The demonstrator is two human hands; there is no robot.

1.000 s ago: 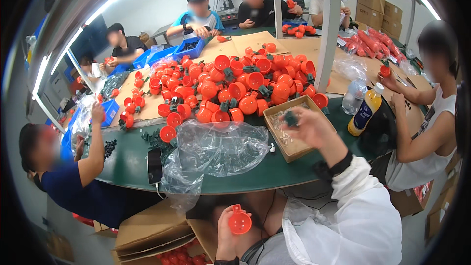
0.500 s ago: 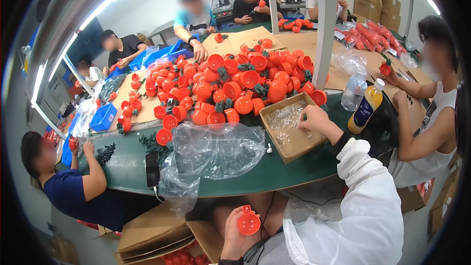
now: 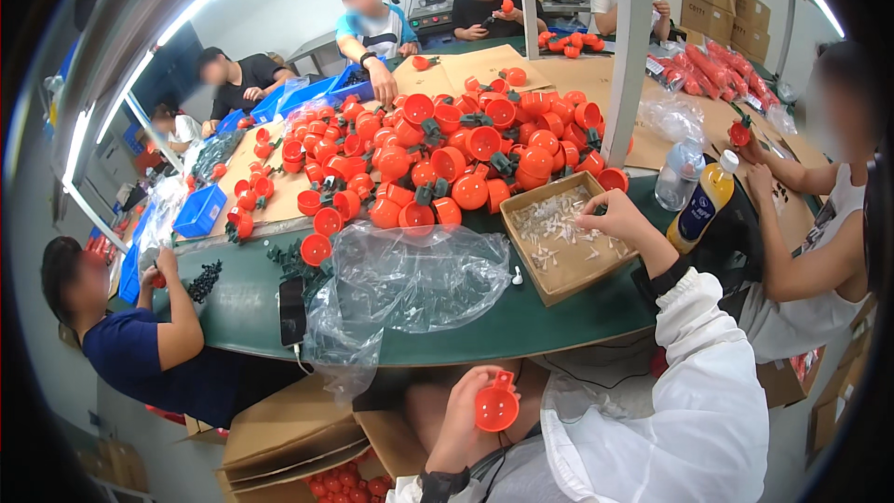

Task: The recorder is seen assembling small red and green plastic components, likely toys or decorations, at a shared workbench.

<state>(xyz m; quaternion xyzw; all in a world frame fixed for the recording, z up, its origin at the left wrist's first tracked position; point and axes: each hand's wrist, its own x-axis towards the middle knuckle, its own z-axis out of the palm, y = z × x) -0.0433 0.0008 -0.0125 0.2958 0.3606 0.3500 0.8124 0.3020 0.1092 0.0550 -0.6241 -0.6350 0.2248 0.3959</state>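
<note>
Low in front of me, below the table edge, my left hand (image 3: pixel 460 414) has its fingers wrapped round a red plastic cup (image 3: pixel 496 410) with a small tab on its rim. The cup's open side faces up toward me. My right hand (image 3: pixel 615 220) is over the right side of a shallow cardboard tray (image 3: pixel 564 287), thumb and fingers pinched together. Anything between those fingertips is too small to make out. Small white plastic pieces (image 3: pixel 551 229) lie scattered in the tray.
A heap of red cups (image 3: pixel 447 163) with dark green fittings covers the table's middle. Clear plastic bags (image 3: pixel 410 279), a phone (image 3: pixel 292 312), a drink bottle (image 3: pixel 705 200) and a water bottle (image 3: pixel 679 174) stand or lie nearby. Below is an open carton (image 3: pixel 289 442). Co-workers sit around.
My right hand has risen slightly from the pieces in the tray, still pinched. My left hand has brought the red cup a little up and to the right.
</note>
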